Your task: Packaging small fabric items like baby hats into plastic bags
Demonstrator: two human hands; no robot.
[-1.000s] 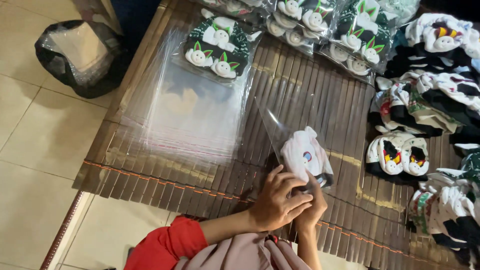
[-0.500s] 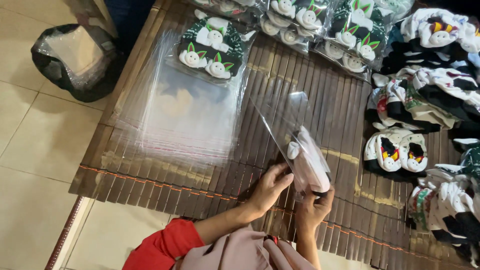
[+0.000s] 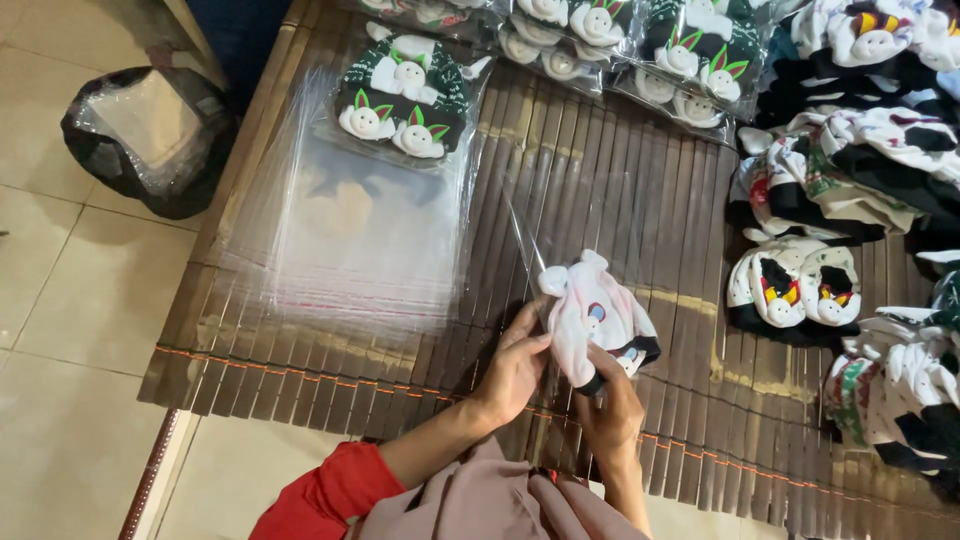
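Socks (image 3: pixel 598 318), a soft, light pink-and-white bundle low in mid-frame, sit partly inside a thin, slippery clear bag (image 3: pixel 530 250); they look best gripped at the dark cuff end. Left hand (image 3: pixel 515 365) is closed on the bag's edge, right hand (image 3: pixel 612 410) pinched on the cuff, over a slatted mat (image 3: pixel 640 180) beside a stack of empty bags (image 3: pixel 340 250).

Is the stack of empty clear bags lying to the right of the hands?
No: the stack of clear bags lies on the slatted mat to the upper left of both hands.
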